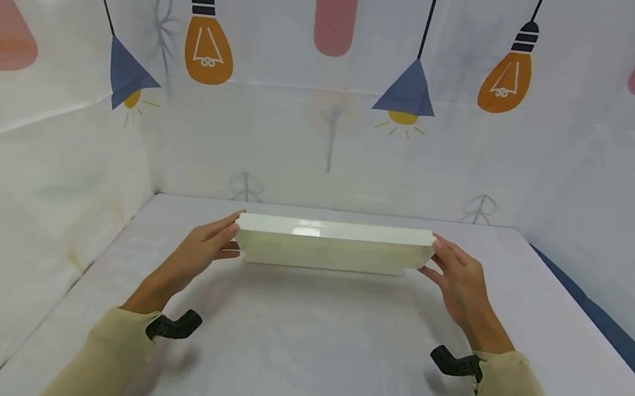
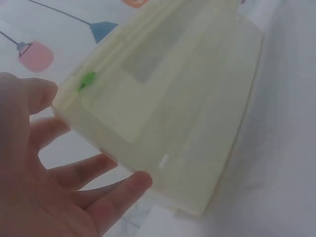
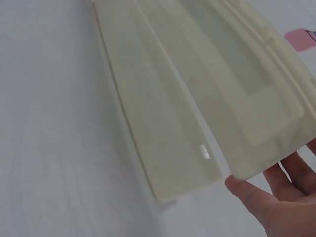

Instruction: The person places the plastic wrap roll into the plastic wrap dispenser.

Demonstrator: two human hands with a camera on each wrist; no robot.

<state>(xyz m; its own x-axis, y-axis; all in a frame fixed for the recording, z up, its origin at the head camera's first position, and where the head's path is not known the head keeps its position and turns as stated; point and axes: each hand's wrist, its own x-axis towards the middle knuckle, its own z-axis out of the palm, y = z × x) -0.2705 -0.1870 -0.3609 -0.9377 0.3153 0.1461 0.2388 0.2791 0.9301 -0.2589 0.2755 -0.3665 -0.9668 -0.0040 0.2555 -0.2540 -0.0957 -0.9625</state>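
Observation:
A long, pale cream box-like plastic piece point(image 1: 334, 254) is held level above the white table, its long side across the head view. At its left end my left hand point(image 1: 203, 249) grips the edge between thumb and fingers. My right hand point(image 1: 462, 289) pinches the opposite end. In the left wrist view, a small green mark point(image 2: 87, 80) shows on the cream piece point(image 2: 148, 108) near the thumb. In the right wrist view, a narrow gap separates a long flat panel point(image 3: 158, 133) from the recessed part point(image 3: 217, 98) that my fingers touch.
The white tabletop point(image 1: 295, 357) spreads below both arms. White sheets printed with lamps and bulbs form the back wall point(image 1: 278, 131) and sides. Along the right side runs a dark blue strip point(image 1: 605, 319). A black wrist mount point(image 1: 174, 325) sits on each sleeve.

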